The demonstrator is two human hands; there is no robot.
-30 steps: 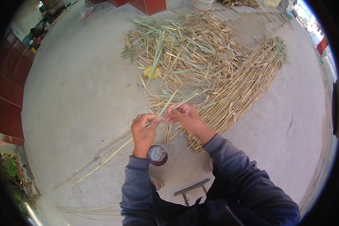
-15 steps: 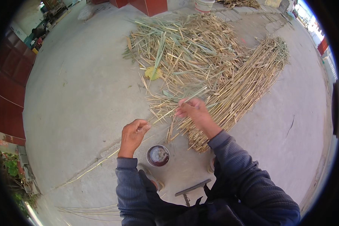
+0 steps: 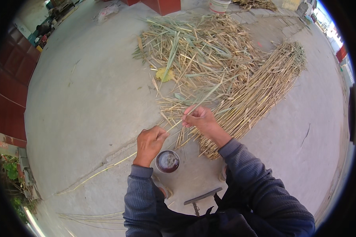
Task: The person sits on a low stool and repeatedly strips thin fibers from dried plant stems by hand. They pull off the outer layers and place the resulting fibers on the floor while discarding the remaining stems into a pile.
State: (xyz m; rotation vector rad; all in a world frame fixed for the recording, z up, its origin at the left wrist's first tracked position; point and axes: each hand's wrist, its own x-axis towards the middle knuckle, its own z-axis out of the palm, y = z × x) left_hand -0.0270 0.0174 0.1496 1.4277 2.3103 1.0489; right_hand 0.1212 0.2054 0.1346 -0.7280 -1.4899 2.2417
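head view: my left hand [image 3: 150, 143] and right hand [image 3: 201, 119] share one slim, pale stalk [image 3: 175, 126], which slants above the floor [image 3: 83, 118] between me and the heap of dry leaves [image 3: 201, 51]. both grips are pinched on it, thumb toward forefinger; how hard each presses i cannot tell. to handle it well, i judge the left pinch should anchor while the right works along the stalk's own line toward the green blade [image 3: 210, 93], avoiding any sharp bend that might crease it. my left hand sits lower and nearer me, back upward, beyond a round tub [image 3: 167, 161]; my right reaches farther forward, forearm slanting in from the lower right, the two hands near but apart.
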